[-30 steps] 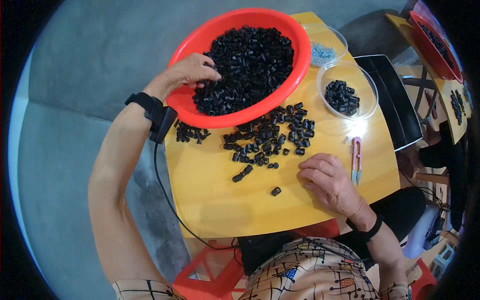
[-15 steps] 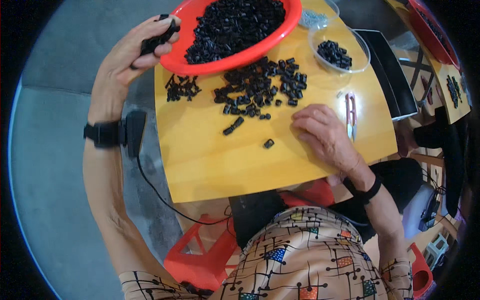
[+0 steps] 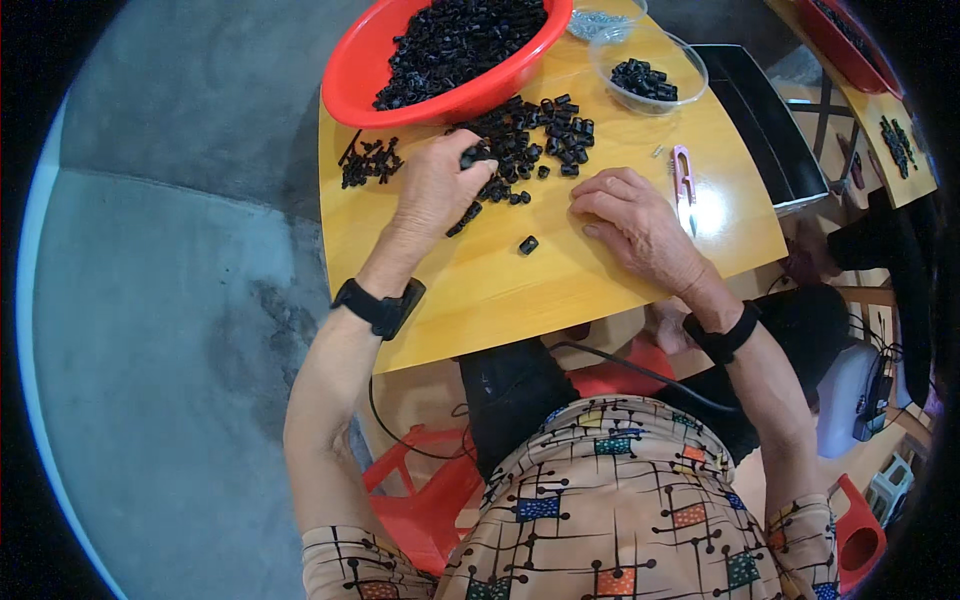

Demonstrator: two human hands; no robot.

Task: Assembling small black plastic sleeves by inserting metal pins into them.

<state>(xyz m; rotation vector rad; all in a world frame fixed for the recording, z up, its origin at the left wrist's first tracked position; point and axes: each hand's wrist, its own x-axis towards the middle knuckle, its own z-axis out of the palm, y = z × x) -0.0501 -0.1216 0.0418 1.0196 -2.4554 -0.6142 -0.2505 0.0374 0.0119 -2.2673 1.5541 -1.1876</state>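
Note:
My left hand (image 3: 436, 183) is at the near left edge of a loose pile of small black plastic pieces (image 3: 540, 135). Its thumb and fingers are closed on a black plastic piece (image 3: 475, 156), partly hidden by the fingers. My right hand (image 3: 640, 222) rests on the yellow table (image 3: 550, 295), fingers loosely bent and apart from the thumb, with nothing visible in it. Between the hands lies a single black cylindrical piece (image 3: 528, 245). A few joined black pieces (image 3: 464, 219) lie just below my left hand. Beside it on the left is a small heap of thin black parts (image 3: 370, 163).
A red basin (image 3: 350, 75) full of black parts stands at the far left. Clear bowls hold black pieces (image 3: 645, 80) and small pale bits (image 3: 602, 26). Pink-handled thread snips (image 3: 684, 185) lie right of my right hand. A black open box (image 3: 765, 130) stands beyond the table's right edge.
My left hand has come down from beside the red basin to the pile on the table. The black parts it held up there are no longer visible. My right hand stays on the table.

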